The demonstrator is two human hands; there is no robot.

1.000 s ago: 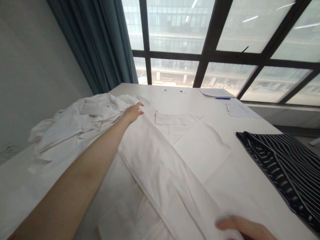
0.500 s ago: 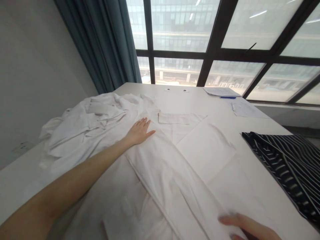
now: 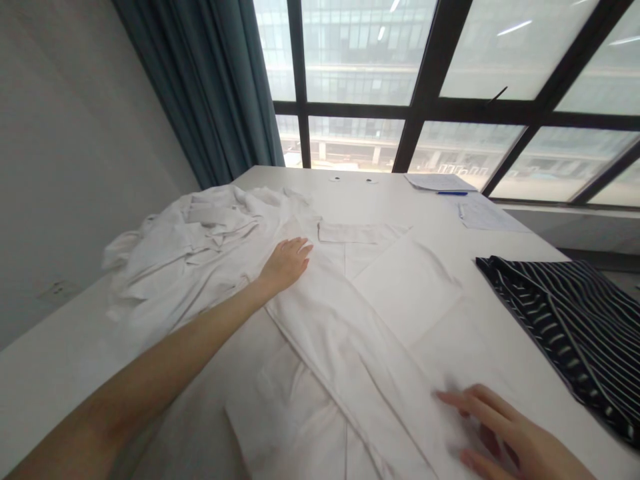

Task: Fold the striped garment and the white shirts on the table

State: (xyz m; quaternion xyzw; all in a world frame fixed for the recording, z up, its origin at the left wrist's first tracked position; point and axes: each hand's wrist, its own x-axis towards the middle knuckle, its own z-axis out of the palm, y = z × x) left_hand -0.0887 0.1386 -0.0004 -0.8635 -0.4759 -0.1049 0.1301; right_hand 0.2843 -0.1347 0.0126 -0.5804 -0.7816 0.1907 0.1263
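Observation:
A white garment lies spread on the table, with a collar-like band at its far end. One long sleeve-like part runs diagonally across it toward me, with some wrinkles. My left hand rests palm down on the upper end of that part, fingers loosely extended and holding nothing. At the lower right, my right hand is by the garment's near right side, slightly blurred, its fingers apart and a little bent. Whether its fingertips touch the cloth I cannot tell.
Crumpled white cloth is heaped on the left of the white table. A black-and-white striped cloth lies at the right. Papers and a blue pen sit near the window, beside another sheet.
My right hand has moved up and further into view. My left hand's fingers and thumb have drawn closer together, and it stays on the garment. The view has shifted slightly.

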